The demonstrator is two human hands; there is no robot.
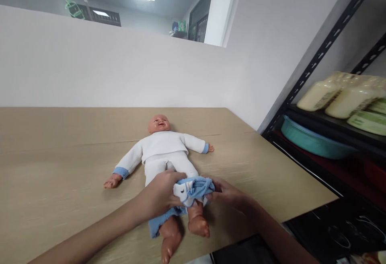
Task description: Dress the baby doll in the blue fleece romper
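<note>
Right now a baby doll (pixel 164 151) lies on its back on the tan tabletop (pixel 60 167), head toward the white wall, arms spread wide, dressed in a white top with blue cuffs and white trousers. Both of the person's hands work at the doll's lower body. The left hand (pixel 161 193) rests over the doll's hips, its grip closed around a bunched blue and white garment (pixel 193 189) gathered at the thighs. The right hand (pixel 227 194) meets the same garment from the other side, fingers pinching its blue edge. Part of the blue cloth trails down under the doll's bare legs (pixel 183 227), which point toward the near edge of the tabletop. To the right stands a dark metal shelf (pixel 319 54) holding pale bottles (pixel 337 95) and a teal basin (pixel 310 141).
</note>
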